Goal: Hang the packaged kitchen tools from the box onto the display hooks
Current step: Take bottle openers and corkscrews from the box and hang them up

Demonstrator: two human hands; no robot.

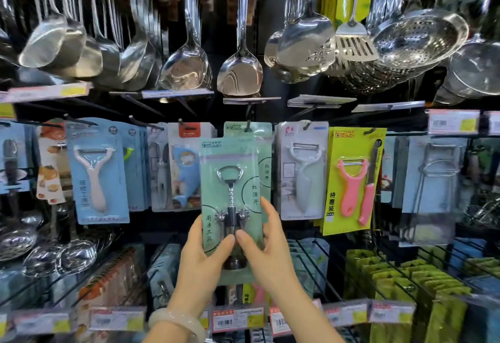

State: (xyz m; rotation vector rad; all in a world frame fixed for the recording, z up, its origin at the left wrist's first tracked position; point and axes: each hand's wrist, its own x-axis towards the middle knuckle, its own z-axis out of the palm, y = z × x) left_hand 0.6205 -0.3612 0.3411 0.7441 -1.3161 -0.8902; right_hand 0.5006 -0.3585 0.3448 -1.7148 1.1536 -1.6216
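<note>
A green carded corkscrew package (231,202) is held upright before a store display rack, gripped at its lower half by both hands. The left hand (201,264) is raised from below, its wrist ringed by a pale bangle (177,322), with the thumb pressed flat across the front of the card and the fingers hidden behind it. The right hand (270,250) is set against the package's right edge, its thumb laid on the front near the corkscrew's base, its fingers curled round the edge and back. The two thumbs are brought almost tip to tip over the clear blister.

The top of the held package is seen just below a black display hook (248,123), on which a matching green package (250,133) is already hung directly behind; whether the card's hole has reached the hook cannot be told.

To the left on the same row, a blue shark-shaped opener pack (184,177) and a blue peeler card (97,172) are hung. To the right, a white peeler pack (301,172) and a yellow-green card with a pink peeler and knife (353,180) are displayed. Along the rack's top edge, steel ladles (62,42), spatulas (240,72) and perforated skimmers (416,37) are suspended. At the lower edge, price labels (235,319) are fixed along the shelf rail.
</note>
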